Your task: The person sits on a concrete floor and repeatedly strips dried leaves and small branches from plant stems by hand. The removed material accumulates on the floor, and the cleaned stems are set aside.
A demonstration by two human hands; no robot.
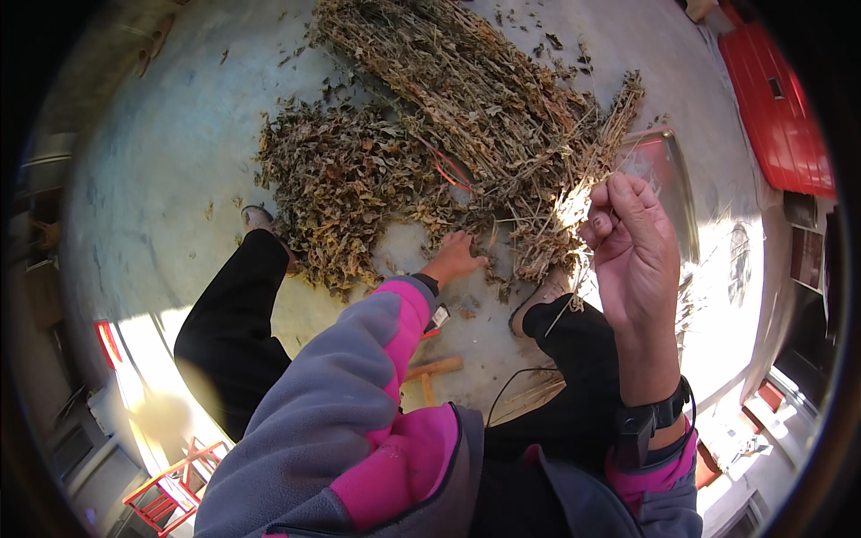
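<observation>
My right hand [632, 242] is raised at the right, its fingers curled and the thumb against the index finger; a thin dry stalk seems to be pinched there, with sunlight behind. My left hand [457, 257] is low over the floor, fingers spread at the near edge of the dried plants. A pile of dried, crumpled leaves [336, 195] lies to the left of it. Beyond, a large heap of dried leafy stalks [457, 87] stretches towards the top. Red strings [447, 168] lie between the two. A smaller bunch of dry stalks [622, 111] reaches towards the upper right.
A red-rimmed tray [685, 195] lies on the floor at the right, beyond it a large red plastic container [773, 107]. My feet stand on either side of the leaves. A wooden piece [436, 368] is below my left arm. A red folding rack [168, 494] stands at the lower left.
</observation>
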